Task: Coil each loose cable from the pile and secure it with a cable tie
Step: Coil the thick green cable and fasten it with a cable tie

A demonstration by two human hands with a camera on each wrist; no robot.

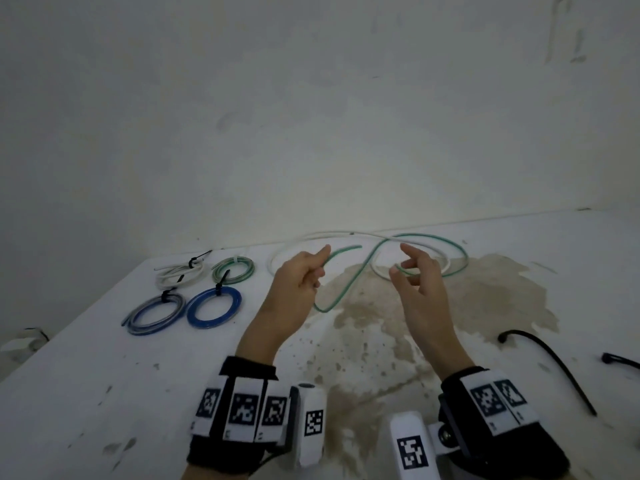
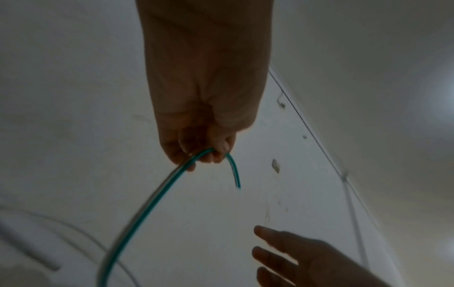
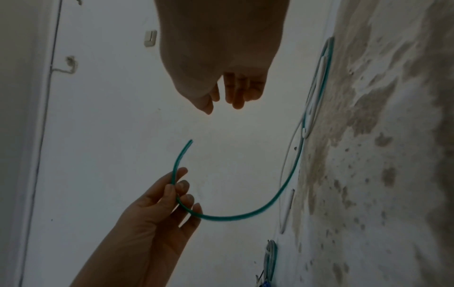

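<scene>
A loose green cable (image 1: pixel 341 289) snakes over the white table (image 1: pixel 104 393) and ends in a wide loop at the back right. My left hand (image 1: pixel 313 268) pinches it a short way from its free end, lifted above the table; the left wrist view shows the fingers (image 2: pixel 203 155) curled round the green cable (image 2: pixel 147 209). My right hand (image 1: pixel 401 259) hovers over the loop with its fingers spread, holding nothing; in the right wrist view the right hand (image 3: pixel 221 104) hangs relaxed above the green cable (image 3: pixel 233 216). A loose white cable (image 1: pixel 311 238) lies along the back.
Several tied coils lie at the left: a white coil (image 1: pixel 180 273), a green coil (image 1: pixel 232 270), a grey-blue coil (image 1: pixel 154 315) and a blue coil (image 1: pixel 214 306). Black cable ties (image 1: pixel 554 362) lie at the right. A brown stain (image 1: pixel 381 341) covers the table's middle. A wall stands close behind.
</scene>
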